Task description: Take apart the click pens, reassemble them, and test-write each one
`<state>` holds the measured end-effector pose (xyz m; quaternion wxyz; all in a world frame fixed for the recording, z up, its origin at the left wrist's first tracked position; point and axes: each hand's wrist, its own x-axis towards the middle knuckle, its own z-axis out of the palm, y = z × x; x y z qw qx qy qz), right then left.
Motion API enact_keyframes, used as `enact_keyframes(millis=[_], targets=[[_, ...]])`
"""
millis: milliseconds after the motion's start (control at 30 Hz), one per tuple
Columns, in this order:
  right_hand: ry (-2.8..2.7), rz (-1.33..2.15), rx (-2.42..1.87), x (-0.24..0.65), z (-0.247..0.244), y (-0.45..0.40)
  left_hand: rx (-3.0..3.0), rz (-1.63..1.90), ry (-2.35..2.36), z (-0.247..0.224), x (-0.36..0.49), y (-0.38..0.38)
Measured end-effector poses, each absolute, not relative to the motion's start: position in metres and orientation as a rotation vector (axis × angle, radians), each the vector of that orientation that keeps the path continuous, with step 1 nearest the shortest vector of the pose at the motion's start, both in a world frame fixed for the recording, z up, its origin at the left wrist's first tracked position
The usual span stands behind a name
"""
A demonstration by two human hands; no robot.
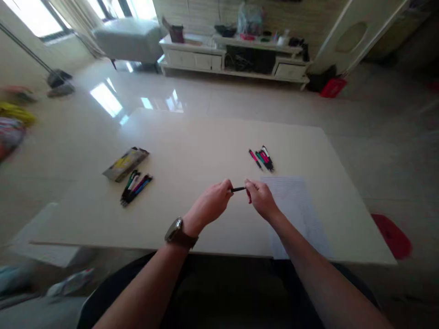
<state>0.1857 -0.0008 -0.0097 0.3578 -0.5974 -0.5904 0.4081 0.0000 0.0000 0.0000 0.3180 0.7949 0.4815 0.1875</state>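
As both ends are pinched, a dark pen (238, 189) bridges two hands

Seen by the head camera, left hand (213, 202) and right hand (263, 199) hold it over the white table (192, 151); a red piece (249, 197) by the latter is blurred, perhaps attached. Uneven pulling could make fingertips slip.

before me: table (206, 146). between my left hand (214, 198) and right hand (261, 198), above it: one pen (238, 189). on it, to my left: box (126, 164), pen bundle (135, 188) just nearer me. to my right: paper sheet (291, 201), pen group (265, 160) just beyond. behind the table: low cabinet (192, 59).
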Motion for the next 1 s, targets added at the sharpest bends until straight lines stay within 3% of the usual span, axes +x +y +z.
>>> enact_keyframes(millis=[600, 1000], targets=[[-1.493, 1.232, -1.519, 0.189, -0.016, -0.005, 1.919, 0.696, 1.356, 0.004, -0.013, 0.011], [-2.222, 0.546, -1.455, 0.199, -0.018, -0.017, 2.175, 0.52, 1.264, -0.014, -0.006, 0.011]])
